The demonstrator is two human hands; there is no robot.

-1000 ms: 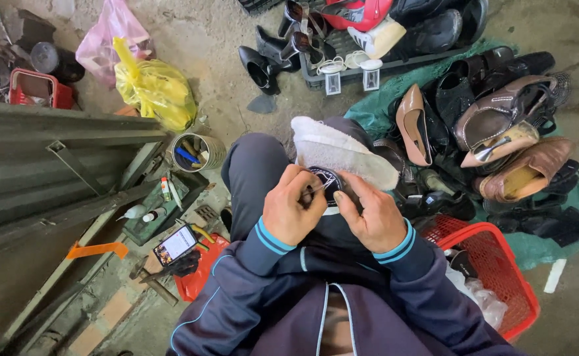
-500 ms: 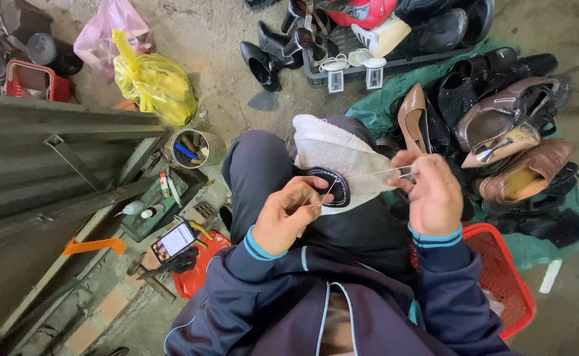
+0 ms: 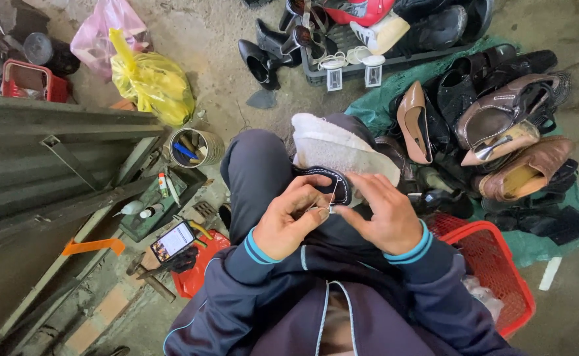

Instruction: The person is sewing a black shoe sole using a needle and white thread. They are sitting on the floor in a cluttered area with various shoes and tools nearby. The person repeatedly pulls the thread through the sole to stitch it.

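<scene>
A black piece of shoe with pale stitching (image 3: 329, 179) rests on my lap, over a folded white cloth (image 3: 339, 148) on my knee. My left hand (image 3: 291, 221) grips the near edge of the black piece, fingers curled around it. My right hand (image 3: 383, 214) is close beside it, its fingertips pinched on a thin needle with thread (image 3: 332, 201) at the piece's edge. Both sleeves are dark blue with turquoise cuffs.
A red mesh basket (image 3: 500, 264) stands at my right. Several shoes (image 3: 494, 125) lie on a green cloth ahead right. At left are a tin of tools (image 3: 194, 146), a phone (image 3: 173, 241), a green tray (image 3: 154, 211), a yellow bag (image 3: 154, 82) and grey metal beams (image 3: 45, 165).
My right hand had pulled out to the right with the thread drawn taut; now it has come back to the black piece beside my left hand.
</scene>
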